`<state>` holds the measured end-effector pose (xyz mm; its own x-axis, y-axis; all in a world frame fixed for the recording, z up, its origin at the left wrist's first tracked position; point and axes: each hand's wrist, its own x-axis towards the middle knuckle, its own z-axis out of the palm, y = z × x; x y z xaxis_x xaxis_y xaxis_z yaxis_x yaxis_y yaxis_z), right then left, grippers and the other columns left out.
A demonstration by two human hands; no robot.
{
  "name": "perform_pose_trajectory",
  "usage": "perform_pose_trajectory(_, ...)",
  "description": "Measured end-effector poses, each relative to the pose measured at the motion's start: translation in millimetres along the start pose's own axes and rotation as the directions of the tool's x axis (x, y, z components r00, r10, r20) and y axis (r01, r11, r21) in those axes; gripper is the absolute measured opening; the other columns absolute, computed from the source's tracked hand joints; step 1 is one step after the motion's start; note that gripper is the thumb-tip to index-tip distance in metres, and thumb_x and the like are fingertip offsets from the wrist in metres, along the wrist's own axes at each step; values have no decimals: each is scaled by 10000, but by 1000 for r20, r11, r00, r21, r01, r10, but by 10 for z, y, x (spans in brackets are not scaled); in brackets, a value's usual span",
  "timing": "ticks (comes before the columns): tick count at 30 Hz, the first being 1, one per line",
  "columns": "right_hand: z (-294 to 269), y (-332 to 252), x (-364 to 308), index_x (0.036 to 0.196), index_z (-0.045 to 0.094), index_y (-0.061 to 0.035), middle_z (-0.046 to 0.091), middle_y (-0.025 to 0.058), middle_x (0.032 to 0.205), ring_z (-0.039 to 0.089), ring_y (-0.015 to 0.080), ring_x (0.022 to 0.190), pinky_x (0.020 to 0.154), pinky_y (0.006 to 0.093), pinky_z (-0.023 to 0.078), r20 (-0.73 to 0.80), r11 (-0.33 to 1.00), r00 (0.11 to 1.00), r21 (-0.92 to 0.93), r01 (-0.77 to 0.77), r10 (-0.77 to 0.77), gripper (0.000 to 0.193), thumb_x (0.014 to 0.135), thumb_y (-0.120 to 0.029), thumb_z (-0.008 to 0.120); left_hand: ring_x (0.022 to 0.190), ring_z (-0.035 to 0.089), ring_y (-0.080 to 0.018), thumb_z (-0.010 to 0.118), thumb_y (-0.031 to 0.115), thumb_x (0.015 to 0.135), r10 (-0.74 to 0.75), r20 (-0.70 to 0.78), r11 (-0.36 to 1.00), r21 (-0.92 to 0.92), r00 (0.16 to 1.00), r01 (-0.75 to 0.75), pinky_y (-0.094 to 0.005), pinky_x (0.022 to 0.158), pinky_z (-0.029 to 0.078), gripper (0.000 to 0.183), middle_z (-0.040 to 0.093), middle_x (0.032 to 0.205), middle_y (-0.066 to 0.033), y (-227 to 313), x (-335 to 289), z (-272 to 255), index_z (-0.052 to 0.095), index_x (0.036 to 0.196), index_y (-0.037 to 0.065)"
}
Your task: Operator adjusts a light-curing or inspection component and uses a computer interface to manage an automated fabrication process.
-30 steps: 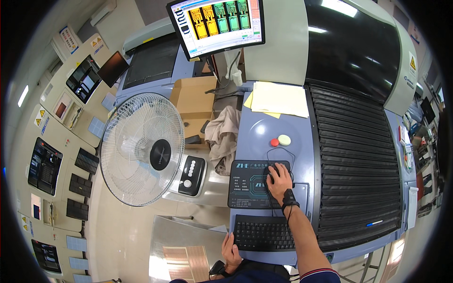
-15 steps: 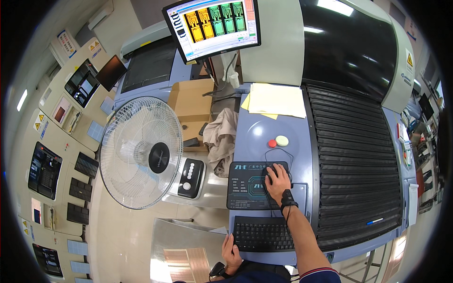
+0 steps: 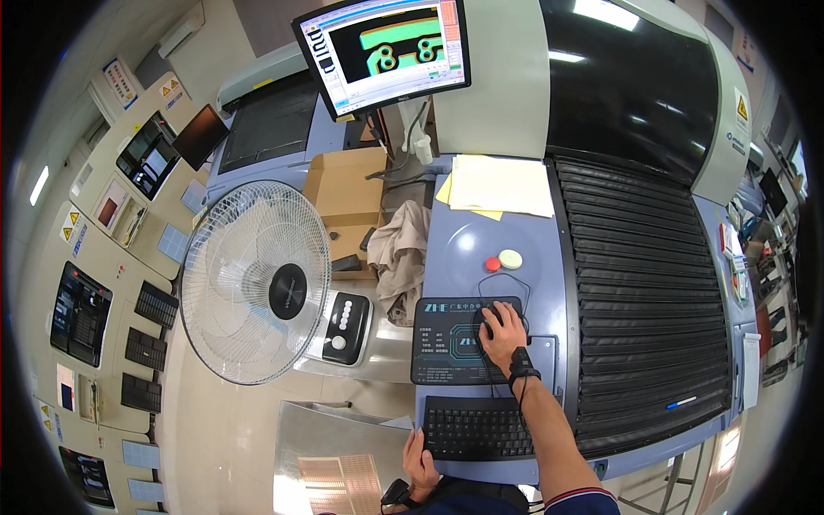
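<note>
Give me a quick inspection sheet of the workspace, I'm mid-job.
Surface: blue-gray machine top, bearing a red disc and a pale green disc side by side.
Job's things: black mouse on a dark mouse pad; black keyboard; lit monitor.
Clutter: yellowish sheets; open cardboard box; crumpled beige cloth; pen on black bellows.
Hands: right hand on the mouse; left hand by the keyboard's left edge, contact unclear.
Cables: thin black cable loops beyond the mouse pad.
Surroundings: fan at left; cream cabinets beyond it.
</note>
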<state>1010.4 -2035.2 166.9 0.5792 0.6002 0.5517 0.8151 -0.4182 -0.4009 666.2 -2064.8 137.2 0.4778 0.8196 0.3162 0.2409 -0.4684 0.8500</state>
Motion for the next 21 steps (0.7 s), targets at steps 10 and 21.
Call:
perform_pose_trajectory(10, -21, -7, 7, 1203, 677, -93, 613, 162, 1305, 561, 387, 1256, 1012, 492, 510, 5, 1000, 1000, 10, 2, -2, 367, 841, -135, 720, 1253, 577, -480, 479, 155, 943, 11, -3, 1000, 14, 1000, -11, -501, 1102, 422, 476, 658, 1306, -263, -2, 5, 1, 617, 1315, -108)
perform_pose_trajectory(21, -20, -10, 15, 1197, 676, -90, 616, 165, 1299, 562, 391, 1253, 1008, 493, 509, 0, 1000, 1000, 8, 1, -1, 365, 836, -129, 720, 1258, 566, -497, 477, 149, 930, 20, 12, 1000, 22, 1000, -20, -502, 1102, 426, 488, 648, 1322, -258, -9, 4, -10, 606, 1325, -108)
